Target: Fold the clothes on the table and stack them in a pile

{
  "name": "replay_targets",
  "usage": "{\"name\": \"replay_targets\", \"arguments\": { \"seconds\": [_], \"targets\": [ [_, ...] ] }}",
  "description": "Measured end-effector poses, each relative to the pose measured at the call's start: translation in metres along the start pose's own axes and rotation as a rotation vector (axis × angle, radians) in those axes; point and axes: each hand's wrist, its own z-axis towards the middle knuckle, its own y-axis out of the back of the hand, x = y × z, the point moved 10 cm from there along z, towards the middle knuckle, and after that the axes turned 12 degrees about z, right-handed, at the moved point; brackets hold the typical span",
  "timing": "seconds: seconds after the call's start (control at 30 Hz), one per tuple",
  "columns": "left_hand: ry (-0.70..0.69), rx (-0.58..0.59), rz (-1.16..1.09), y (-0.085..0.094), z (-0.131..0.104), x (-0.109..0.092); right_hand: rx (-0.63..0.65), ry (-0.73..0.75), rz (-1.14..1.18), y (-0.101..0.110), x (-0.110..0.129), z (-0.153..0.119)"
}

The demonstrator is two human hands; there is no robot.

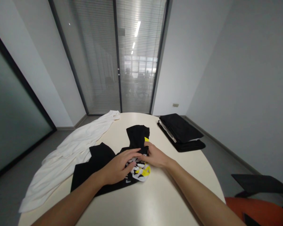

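Observation:
A black T-shirt [94,166] with a white, grey and yellow print lies partly folded on the table in front of me. One sleeve points away from me, and the other end of the shirt spreads to the left. My left hand [120,166] rests on the shirt with its fingers stretched out across the fabric, just left of the print. At the shirt's right edge, my right hand [155,155] has its thumb over the cloth and its fingers curled around it. Both hands meet near the shirt's middle, where the fingertips overlap and hide some of the fabric.
The pale round table [151,204] carries a white garment [68,153] along its left edge, partly hanging over. A stack of folded dark clothes [179,130] sits at the back right. An orange and black chair [254,210] stands at lower right. Glass panels [136,84] with blinds are behind.

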Motion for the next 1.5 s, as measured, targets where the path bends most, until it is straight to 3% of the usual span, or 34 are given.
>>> {"name": "replay_targets", "arguments": {
  "seconds": [0.1, 0.2, 0.33, 0.47, 0.6, 0.7, 0.8, 0.9, 1.03, 1.13, 1.23, 1.37, 1.5],
  "targets": [
    [0.051, -0.060, 0.050, 0.006, 0.002, 0.012, -0.017, -0.103, 0.255, -0.004, -0.018, 0.003],
    [0.201, -0.138, 0.194, 0.015, 0.000, 0.032, -0.106, -0.192, 0.489, 0.002, -0.040, 0.009],
    [0.362, -0.017, 0.319, 0.011, -0.007, 0.053, -0.431, -0.338, 0.742, 0.037, -0.077, 0.005],
    [0.378, 0.043, 0.344, 0.011, -0.009, 0.050, -0.774, -0.479, 0.803, 0.072, -0.101, -0.016],
    [0.366, -0.056, 0.302, 0.025, -0.005, 0.037, -0.911, -0.277, 0.644, 0.104, -0.081, -0.021],
    [0.236, -0.200, 0.290, 0.042, -0.003, 0.015, -0.951, -0.101, 0.460, 0.124, -0.057, -0.025],
    [0.037, -0.209, 0.252, 0.042, -0.002, -0.013, -0.868, -0.060, 0.128, 0.133, -0.036, -0.025],
    [-0.147, -0.068, 0.217, 0.022, -0.003, -0.040, -0.739, -0.075, -0.275, 0.128, -0.011, -0.022],
    [-0.260, 0.133, 0.188, -0.006, -0.006, -0.061, -0.408, -0.195, -0.358, 0.087, 0.002, -0.010],
    [-0.219, 0.127, 0.194, -0.006, -0.004, -0.057, -0.165, -0.316, -0.337, 0.045, -0.001, -0.009],
    [-0.036, 0.041, 0.285, 0.006, 0.001, -0.032, 0.006, -0.370, -0.327, 0.011, -0.011, -0.014],
    [0.117, 0.123, 0.299, 0.005, -0.001, -0.013, 0.180, -0.395, -0.299, -0.008, -0.030, -0.018],
    [0.111, 0.300, 0.029, -0.002, -0.010, -0.028, 0.329, -0.313, -0.213, -0.013, -0.030, -0.017]
  ]
}}
